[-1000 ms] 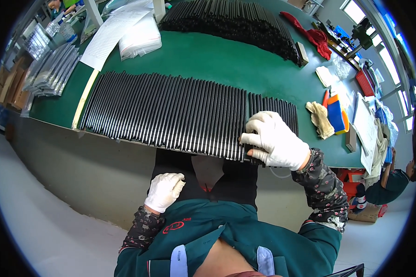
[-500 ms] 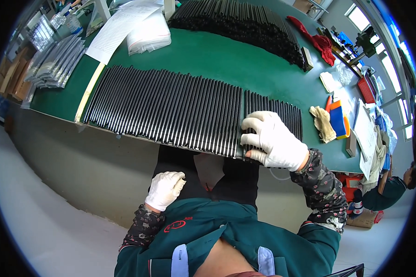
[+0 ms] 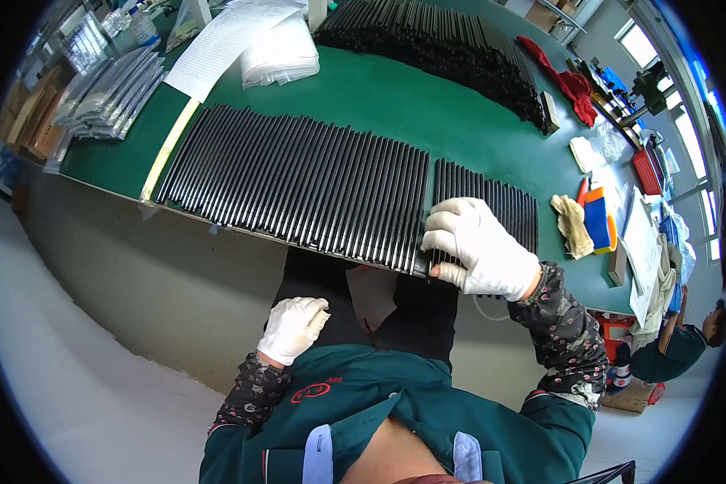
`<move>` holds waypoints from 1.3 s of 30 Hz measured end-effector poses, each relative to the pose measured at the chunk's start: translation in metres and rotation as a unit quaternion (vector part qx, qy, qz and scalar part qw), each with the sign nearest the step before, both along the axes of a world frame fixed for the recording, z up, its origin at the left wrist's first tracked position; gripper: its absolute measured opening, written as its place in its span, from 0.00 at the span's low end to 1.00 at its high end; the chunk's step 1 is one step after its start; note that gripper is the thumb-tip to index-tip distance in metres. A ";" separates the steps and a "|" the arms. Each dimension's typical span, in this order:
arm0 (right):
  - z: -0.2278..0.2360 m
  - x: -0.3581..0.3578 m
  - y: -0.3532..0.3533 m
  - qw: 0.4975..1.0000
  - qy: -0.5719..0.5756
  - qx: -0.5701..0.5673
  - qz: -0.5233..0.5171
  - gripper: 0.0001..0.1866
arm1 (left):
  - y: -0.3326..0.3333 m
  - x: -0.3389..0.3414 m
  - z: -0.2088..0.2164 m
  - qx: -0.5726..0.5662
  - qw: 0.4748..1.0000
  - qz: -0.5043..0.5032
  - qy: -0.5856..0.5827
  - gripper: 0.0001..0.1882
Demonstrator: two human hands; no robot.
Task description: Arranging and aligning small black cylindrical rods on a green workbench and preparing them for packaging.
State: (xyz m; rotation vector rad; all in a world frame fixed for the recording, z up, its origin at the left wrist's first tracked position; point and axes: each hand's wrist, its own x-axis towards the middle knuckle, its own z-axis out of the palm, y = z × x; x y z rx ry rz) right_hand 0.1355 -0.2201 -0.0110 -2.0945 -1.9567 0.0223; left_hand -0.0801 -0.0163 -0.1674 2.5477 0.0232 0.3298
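A long row of thin black rods (image 3: 298, 185) lies side by side along the near edge of the green table. Past a narrow gap, a shorter group of similar rods (image 3: 504, 206) lies to its right. My right hand (image 3: 484, 250), in a white glove with a bare thumb tip, bends over the near left part of this group. Its fingers are curled on the rods beside the gap, and the palm hides the ones beneath. My left hand (image 3: 293, 329), also gloved, is loosely closed above my lap, away from the table, with nothing visible in it.
A large pile of black rods (image 3: 436, 48) covers the far side of the table. At right lie a beige glove (image 3: 571, 226), an orange-and-blue object (image 3: 598, 219) and a red cloth (image 3: 569, 85). Paper (image 3: 222, 48) and plastic bags (image 3: 278, 56) are far left. Another person (image 3: 678, 347) sits at right.
The view has shifted slightly, so the table appears a little further right. My right hand stays on the rods beside the gap, and my left hand remains curled above my lap.
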 end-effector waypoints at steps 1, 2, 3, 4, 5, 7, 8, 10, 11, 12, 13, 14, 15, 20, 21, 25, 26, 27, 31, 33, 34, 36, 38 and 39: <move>0.000 -0.003 0.001 1.000 0.005 0.017 -0.012 0.19 | 0.000 -0.001 0.002 0.002 1.000 0.003 0.005 0.05; 0.000 -0.005 0.002 0.999 0.011 0.034 -0.024 0.19 | -0.001 -0.002 0.003 0.002 1.000 0.005 0.007 0.05; 0.001 -0.005 0.004 0.999 0.011 0.034 -0.023 0.19 | -0.001 -0.002 0.004 0.004 1.000 0.005 0.007 0.05; 0.002 -0.005 0.006 1.000 -0.005 0.002 -0.023 0.19 | 0.000 -0.002 0.005 0.005 1.000 0.005 0.007 0.05; 0.004 -0.005 0.008 0.999 -0.022 -0.030 -0.024 0.19 | 0.000 -0.003 0.005 0.005 1.000 0.007 0.007 0.05; 0.006 -0.004 0.010 0.999 -0.019 -0.028 -0.013 0.20 | 0.000 -0.003 0.003 -0.001 1.000 0.008 0.004 0.05; 0.006 -0.004 0.012 1.000 -0.016 -0.025 -0.004 0.20 | 0.000 -0.004 0.004 -0.001 1.000 0.010 0.004 0.05; 0.003 -0.004 0.012 1.000 -0.007 -0.019 0.003 0.20 | 0.001 -0.006 0.006 0.001 1.000 0.011 0.011 0.05; 0.002 -0.004 0.013 1.000 0.001 -0.012 0.010 0.20 | 0.001 -0.007 0.007 0.001 1.000 0.013 0.012 0.05; 0.003 -0.005 0.014 1.000 0.000 -0.011 0.011 0.20 | 0.001 -0.007 0.007 -0.003 1.000 0.011 0.019 0.05; 0.003 -0.006 0.015 1.000 0.000 -0.001 0.000 0.20 | 0.001 -0.006 0.007 -0.007 1.000 0.009 0.026 0.05; 0.003 -0.007 0.016 1.000 0.000 0.010 -0.011 0.19 | 0.002 -0.006 0.007 -0.007 1.000 0.011 0.026 0.05; 0.005 -0.009 0.018 1.000 0.002 0.010 -0.009 0.19 | 0.001 -0.008 0.008 -0.005 1.000 0.011 0.019 0.05; 0.013 -0.011 0.024 0.999 -0.022 -0.010 0.021 0.21 | 0.001 -0.012 0.013 -0.010 1.000 0.016 0.023 0.05; 0.014 -0.011 0.025 0.999 -0.021 -0.010 0.023 0.21 | 0.001 -0.013 0.013 -0.009 1.000 0.013 0.021 0.05; 0.010 -0.013 0.026 1.000 0.005 -0.009 0.011 0.20 | 0.001 -0.014 0.015 -0.012 0.999 0.008 0.034 0.06; 0.009 -0.013 0.026 1.000 -0.003 -0.004 0.001 0.20 | 0.001 -0.012 0.014 -0.013 0.999 0.010 0.034 0.06; 0.010 -0.014 0.029 1.000 -0.003 -0.004 0.005 0.20 | 0.002 -0.013 0.015 -0.010 1.000 0.012 0.026 0.07; 0.018 -0.015 0.038 0.999 -0.016 -0.014 0.027 0.21 | 0.004 -0.017 0.017 -0.020 0.999 0.018 0.028 0.09; 0.017 -0.015 0.040 0.999 -0.018 -0.001 0.040 0.22 | 0.005 -0.018 0.017 -0.016 0.999 0.018 0.025 0.09; 0.015 -0.016 0.040 1.000 -0.006 0.007 0.026 0.21 | 0.005 -0.017 0.017 -0.011 1.000 0.017 0.022 0.09; 0.014 -0.017 0.042 1.000 0.008 0.015 0.014 0.20 | 0.005 -0.019 0.016 -0.017 0.999 0.021 0.017 0.09; 0.018 -0.020 0.045 1.000 -0.005 -0.010 0.012 0.20 | 0.004 -0.023 0.019 -0.023 0.999 0.026 0.014 0.09; 0.019 -0.020 0.046 1.000 -0.005 -0.010 0.013 0.20 | 0.004 -0.022 0.020 -0.023 0.999 0.024 0.019 0.09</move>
